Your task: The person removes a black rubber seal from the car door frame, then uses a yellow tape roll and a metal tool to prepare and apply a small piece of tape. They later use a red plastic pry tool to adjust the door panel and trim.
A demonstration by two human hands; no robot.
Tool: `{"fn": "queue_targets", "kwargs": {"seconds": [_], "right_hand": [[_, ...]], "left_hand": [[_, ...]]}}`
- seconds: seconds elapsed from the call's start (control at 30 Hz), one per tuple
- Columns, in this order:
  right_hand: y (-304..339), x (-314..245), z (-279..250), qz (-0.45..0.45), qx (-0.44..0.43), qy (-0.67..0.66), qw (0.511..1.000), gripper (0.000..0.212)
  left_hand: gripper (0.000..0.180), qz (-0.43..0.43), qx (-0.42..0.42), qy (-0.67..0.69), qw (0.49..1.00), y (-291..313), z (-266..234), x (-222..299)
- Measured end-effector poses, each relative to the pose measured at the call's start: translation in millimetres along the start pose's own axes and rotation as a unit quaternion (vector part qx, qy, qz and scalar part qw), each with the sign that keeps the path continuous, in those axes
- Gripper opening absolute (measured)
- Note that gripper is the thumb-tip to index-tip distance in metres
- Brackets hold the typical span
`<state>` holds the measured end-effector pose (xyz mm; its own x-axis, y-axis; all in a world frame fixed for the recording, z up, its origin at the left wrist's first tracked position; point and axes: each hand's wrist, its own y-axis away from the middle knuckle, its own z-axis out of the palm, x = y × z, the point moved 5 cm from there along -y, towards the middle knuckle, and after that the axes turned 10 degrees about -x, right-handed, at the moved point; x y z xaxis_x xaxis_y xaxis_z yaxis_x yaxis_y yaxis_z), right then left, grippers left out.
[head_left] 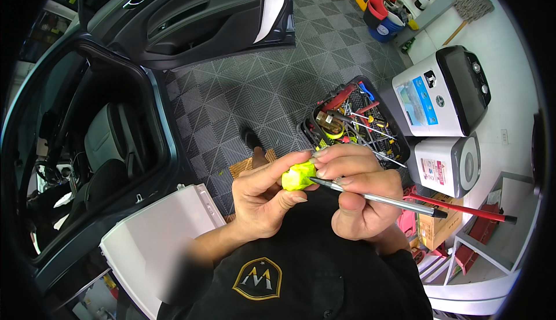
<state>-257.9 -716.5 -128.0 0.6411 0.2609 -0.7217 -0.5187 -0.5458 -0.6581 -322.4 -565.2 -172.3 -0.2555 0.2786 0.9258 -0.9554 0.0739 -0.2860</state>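
Near the middle of the view, my left hand [263,195] pinches a small neon-yellow lump [297,175] between thumb and fingers. The lump looks crumpled and glossy; I cannot tell its exact kind. My right hand [368,192] is closed round a slim silver pen-shaped tool [394,201] with a dark end. Its pointed dark tip meets the right side of the yellow lump. Fingertips of my right hand also rest against the lump's upper edge. Both hands are held up in front of my black shirt.
A car with an open door [197,19] stands at left, beside a pale grey box [168,233]. Ahead right is a black crate [362,83] of hand tools. White appliances [425,97], a red rod [463,204] and a cardboard box [443,227] line the right side.
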Motion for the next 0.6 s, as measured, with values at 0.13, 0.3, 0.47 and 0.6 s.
{"fn": "queue_targets", "kwargs": {"seconds": [0.13, 0.3, 0.47, 0.6], "right_hand": [[-0.8, -0.4, 1.7, 0.001, -0.010, 0.032, 0.999, 0.030], [-0.7, 0.1, 0.8, -0.001, -0.001, 0.024, 1.000, 0.028], [3.3, -1.3, 4.7, -0.002, -0.024, 0.015, 1.000, 0.029], [5.2, -1.3, 1.4, -0.011, -0.005, -0.001, 1.000, 0.030]], "left_hand": [[0.055, -0.037, 0.021, 0.052, 0.998, 2.8, -0.9, -2.9], [0.055, -0.025, 0.035, 0.075, 0.996, 5.1, 1.3, -3.1], [0.055, -0.044, 0.046, 0.072, 0.995, 10.9, -2.7, -6.5], [0.055, -0.046, 0.043, 0.137, 0.989, 11.1, 2.5, -7.4]]}}
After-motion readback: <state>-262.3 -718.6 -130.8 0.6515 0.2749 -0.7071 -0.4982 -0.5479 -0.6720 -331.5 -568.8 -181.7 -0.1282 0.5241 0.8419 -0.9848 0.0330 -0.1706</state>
